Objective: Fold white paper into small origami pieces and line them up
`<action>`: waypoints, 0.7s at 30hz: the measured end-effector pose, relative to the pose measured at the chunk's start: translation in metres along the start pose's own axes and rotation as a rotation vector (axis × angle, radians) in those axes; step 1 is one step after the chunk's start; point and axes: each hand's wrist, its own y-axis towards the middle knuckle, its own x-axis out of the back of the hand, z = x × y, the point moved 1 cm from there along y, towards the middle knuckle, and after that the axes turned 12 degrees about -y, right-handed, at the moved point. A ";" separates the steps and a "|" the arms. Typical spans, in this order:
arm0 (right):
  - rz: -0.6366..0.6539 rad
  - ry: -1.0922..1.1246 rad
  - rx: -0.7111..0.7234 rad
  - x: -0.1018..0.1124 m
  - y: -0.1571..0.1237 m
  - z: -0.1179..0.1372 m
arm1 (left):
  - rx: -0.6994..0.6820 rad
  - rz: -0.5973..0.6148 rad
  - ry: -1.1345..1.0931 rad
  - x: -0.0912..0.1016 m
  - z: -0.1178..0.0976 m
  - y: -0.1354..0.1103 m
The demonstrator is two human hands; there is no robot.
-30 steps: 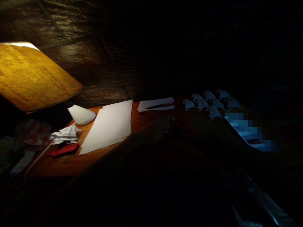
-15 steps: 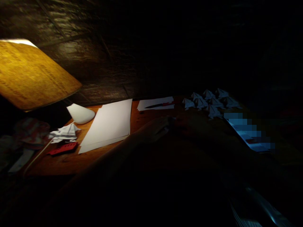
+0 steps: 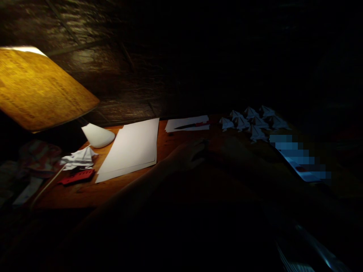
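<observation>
My left hand (image 3: 192, 154) is in deep shadow over the middle of the wooden table, its fingers bent and drawn together at the tips. Close against it on the right is my right hand (image 3: 227, 148), so dark that its fingers cannot be made out. Anything between the two hands is lost in the dark. Behind them a knife (image 3: 189, 125) with a red handle lies on a few small sheets of paper (image 3: 172, 124). Several folded paper figures (image 3: 257, 133) stand in a group beyond my right hand.
A stack of white paper (image 3: 133, 145) lies left of my hands. Further left are a lamp with a yellow shade (image 3: 45, 90) and white base (image 3: 99, 136), a crumpled-looking folded paper (image 3: 81, 158) and a red object (image 3: 78, 176). A bluish lit screen (image 3: 304, 170), partly pixelated, is at right.
My hands have stayed in nearly the same place, with slight finger movement. A small pale spot at my left fingertips no longer shows. The view has shifted very slightly.
</observation>
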 end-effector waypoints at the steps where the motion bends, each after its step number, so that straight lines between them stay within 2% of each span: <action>1: 0.003 -0.003 -0.003 0.000 0.001 0.001 | 0.004 -0.007 0.003 -0.001 0.000 0.000; 13: 0.039 0.096 -0.107 0.007 0.004 0.000 | 0.001 -0.074 -0.002 -0.005 0.003 0.000; 17: 0.103 0.115 -0.161 0.009 0.005 -0.002 | -0.016 -0.104 -0.035 -0.005 0.005 0.001; 21: 0.136 0.139 -0.156 0.010 0.006 -0.005 | -0.012 -0.112 -0.081 -0.003 0.004 0.004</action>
